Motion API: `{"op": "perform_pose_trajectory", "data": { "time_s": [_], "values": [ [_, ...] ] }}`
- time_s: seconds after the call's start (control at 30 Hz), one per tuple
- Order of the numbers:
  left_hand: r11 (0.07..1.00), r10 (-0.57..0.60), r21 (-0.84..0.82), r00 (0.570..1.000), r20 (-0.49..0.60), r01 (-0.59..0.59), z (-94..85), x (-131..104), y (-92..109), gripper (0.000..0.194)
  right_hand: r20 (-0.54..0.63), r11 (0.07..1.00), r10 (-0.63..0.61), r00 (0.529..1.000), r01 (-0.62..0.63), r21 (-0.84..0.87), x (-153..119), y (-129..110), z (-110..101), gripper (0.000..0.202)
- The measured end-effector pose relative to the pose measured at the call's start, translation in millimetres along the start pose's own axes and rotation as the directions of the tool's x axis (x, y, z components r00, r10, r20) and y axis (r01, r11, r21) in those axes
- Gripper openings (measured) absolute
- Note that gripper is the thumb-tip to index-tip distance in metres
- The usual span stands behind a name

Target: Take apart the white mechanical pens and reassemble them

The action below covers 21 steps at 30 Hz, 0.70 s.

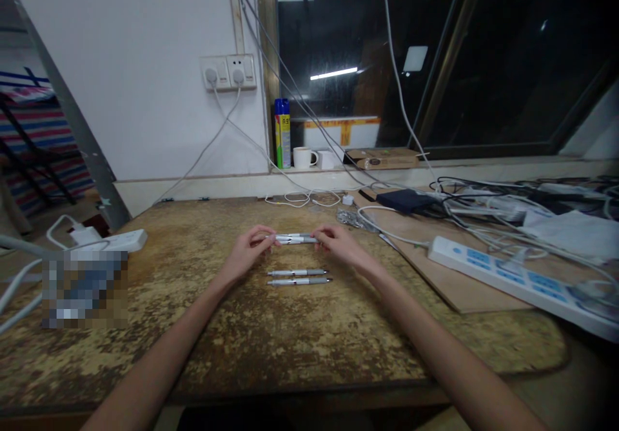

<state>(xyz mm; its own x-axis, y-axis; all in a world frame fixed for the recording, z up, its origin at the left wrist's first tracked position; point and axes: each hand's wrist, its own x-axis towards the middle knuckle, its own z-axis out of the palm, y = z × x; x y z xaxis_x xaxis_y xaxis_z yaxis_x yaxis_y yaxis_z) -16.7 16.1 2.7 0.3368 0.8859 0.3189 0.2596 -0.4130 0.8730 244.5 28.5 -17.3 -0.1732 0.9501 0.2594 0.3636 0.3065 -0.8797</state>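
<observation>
Between my two hands lies a small bundle of silver-and-grey pens (294, 239), side by side and pointing left to right. The fingers of my left hand (251, 245) pinch its left end. At the other end, my right hand (337, 242) grips the grey barrels between thumb and fingers. How many pens are in the bundle I cannot make out. Closer to me, two more pens lie parallel on the worn wooden table: an upper pen (297, 272) and a lower pen (298, 281), a small gap between them. Neither is touched by a hand.
On the right, a white power strip (503, 273) and tangled cables rest on a brown board (464, 292). Another power strip (130, 240) is at the left, beside a pixelated patch. A spray can (282, 134), a white mug (304, 157) and a cardboard box (382, 159) line the windowsill.
</observation>
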Motion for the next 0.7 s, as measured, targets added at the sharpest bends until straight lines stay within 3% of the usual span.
{"op": "perform_pose_trajectory", "data": {
  "time_s": [0.33,0.47,0.7],
  "values": [
    [1.000,-0.006,0.003,1.000,0.029,0.006,-6.5,2.8,-8.7,0.049,0.043,0.992,-0.109,0.993,0.106,0.073,-5.1,-10.5,-5.7,0.026],
    [0.996,0.005,0.083,0.999,0.047,-0.009,-12.4,2.1,-8.1,0.044,0.109,0.994,-0.102,0.989,0.098,0.042,-6.1,-6.8,-9.1,0.030],
    [0.950,-0.078,0.310,0.935,0.346,-0.036,-21.9,-7.2,-3.3,0.036,0.414,0.993,-0.042,0.909,0.083,-0.082,-10.0,9.8,-13.6,0.024]
  ]
}}
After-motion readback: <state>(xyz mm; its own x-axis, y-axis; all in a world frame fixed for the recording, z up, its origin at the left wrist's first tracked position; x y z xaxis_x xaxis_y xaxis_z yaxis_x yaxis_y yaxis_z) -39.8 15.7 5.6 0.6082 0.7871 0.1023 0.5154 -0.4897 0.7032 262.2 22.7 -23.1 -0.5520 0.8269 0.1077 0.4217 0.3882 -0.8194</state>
